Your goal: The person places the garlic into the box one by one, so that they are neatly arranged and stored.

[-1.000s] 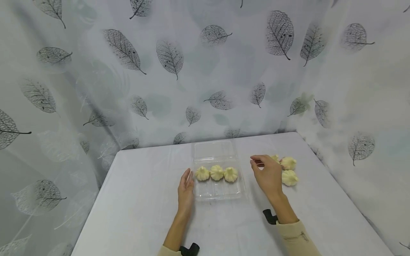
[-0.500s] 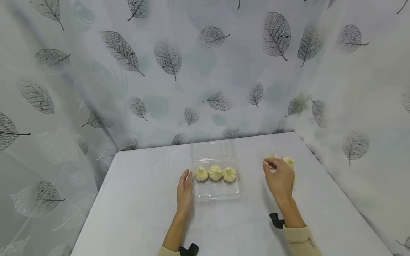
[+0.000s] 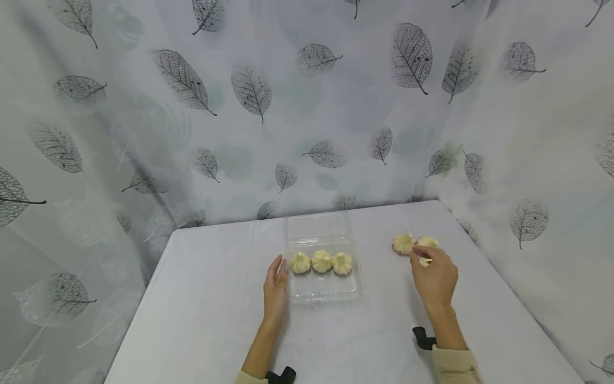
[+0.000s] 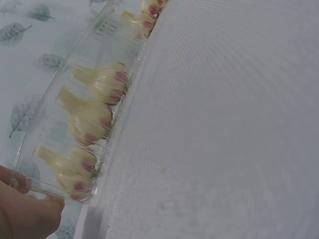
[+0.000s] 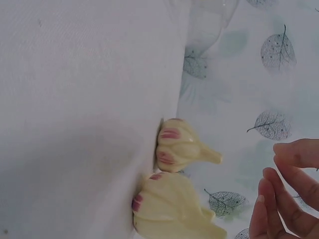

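Note:
A clear plastic box [image 3: 326, 291] lies with its lid [image 3: 316, 226] folded back. Inside, three garlic bulbs [image 3: 321, 261] stand in a row, stems up. My left hand [image 3: 275, 296] is at the box's left side; in the left wrist view its thumb [image 4: 42, 215] and a finger pinch the rim. On the right, my right hand [image 3: 435, 274] hovers by loose garlic bulbs [image 3: 402, 244], thumb and fingers loosely bent with nothing between them. It partly hides the bulbs behind. Two bulbs [image 5: 172, 206] appear in the right wrist view, apart from the fingertips [image 5: 269, 174].
A white cloth covers the table [image 3: 206, 298]. Behind it and at both sides hangs a leaf-print curtain [image 3: 307, 106], close to the table's back edge. Black wrist mounts [image 3: 424, 338] sit at both sleeves.
My right hand has moved right and toward the front, uncovering the leftmost loose garlic bulb. My left hand stays beside the box.

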